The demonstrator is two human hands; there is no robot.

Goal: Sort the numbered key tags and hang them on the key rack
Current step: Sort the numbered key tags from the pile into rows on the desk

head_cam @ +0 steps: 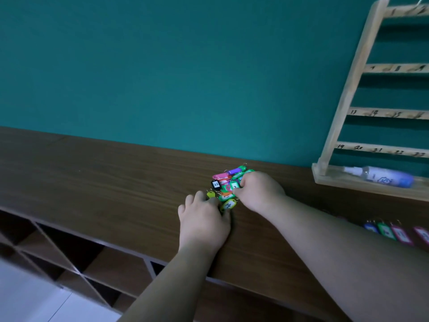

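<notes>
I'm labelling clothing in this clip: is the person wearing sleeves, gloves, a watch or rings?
No. The left hand and right hand are ungloved, the left forearm and right forearm are bare to the frame edge, and no watch, bracelet or ring shows; some fingers are hidden.

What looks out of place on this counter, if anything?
A bottle lies on its side in the base tray of the key rack, which seems odd for a stand meant for keys. The key tags sit in a jumbled heap, while a row of tags lies neatly near the right edge.
</notes>
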